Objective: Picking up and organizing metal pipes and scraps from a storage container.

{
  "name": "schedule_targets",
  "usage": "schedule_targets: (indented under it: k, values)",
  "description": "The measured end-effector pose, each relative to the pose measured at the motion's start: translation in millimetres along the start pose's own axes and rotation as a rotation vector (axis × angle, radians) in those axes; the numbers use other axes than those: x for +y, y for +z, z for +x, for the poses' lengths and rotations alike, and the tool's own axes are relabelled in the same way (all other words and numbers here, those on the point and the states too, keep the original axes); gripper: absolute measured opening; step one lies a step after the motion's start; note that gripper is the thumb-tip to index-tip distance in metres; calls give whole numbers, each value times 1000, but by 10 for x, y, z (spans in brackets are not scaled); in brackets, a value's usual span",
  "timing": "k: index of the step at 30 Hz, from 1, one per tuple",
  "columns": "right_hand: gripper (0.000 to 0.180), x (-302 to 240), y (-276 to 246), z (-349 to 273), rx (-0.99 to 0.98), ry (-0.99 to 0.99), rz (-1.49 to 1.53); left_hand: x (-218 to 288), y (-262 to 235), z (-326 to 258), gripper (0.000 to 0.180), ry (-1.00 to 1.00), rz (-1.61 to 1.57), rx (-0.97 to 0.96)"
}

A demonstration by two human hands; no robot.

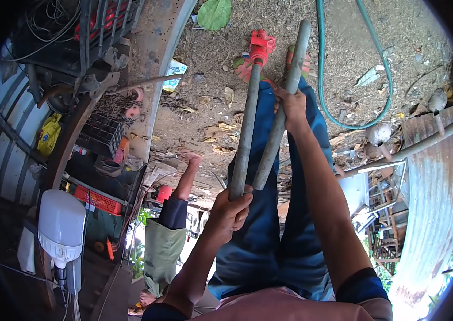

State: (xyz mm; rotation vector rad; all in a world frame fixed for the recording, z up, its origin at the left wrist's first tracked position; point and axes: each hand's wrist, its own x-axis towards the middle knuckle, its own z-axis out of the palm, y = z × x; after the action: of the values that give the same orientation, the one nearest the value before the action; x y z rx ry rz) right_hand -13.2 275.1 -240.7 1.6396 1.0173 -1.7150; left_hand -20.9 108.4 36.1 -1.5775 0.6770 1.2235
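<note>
My left hand point(228, 215) is closed around the near end of a long grey metal pipe point(246, 134). At that pipe's far end sits a red metal head point(260, 48), a clamp-like fitting whose exact kind I cannot make out. Further forward, my right hand point(294, 109) grips a second, shorter grey pipe point(297, 56) around its middle. Both pipes slant over my blue trousers, side by side. The lower end of the second pipe comes down close beside my left hand; whether they touch I cannot tell.
A green hose point(321, 69) loops on the leaf-strewn dirt to the right. Rusty corrugated sheet point(435, 198) stands beyond a bent pipe point(430, 144). On the left are a large white bulb point(62, 222), a red basket point(98, 200) and metal clutter. Another person point(163, 249) is at lower left.
</note>
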Motion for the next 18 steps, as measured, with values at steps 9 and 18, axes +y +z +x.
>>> schedule_targets:
  k: [9,18]
  values:
    - [25,-33,251,620,41,-182,-294,157,218,-70,34,-96,-150,-96]
    - [25,60,427,834,87,-170,-366,156,322,-44,33,-114,-182,-132]
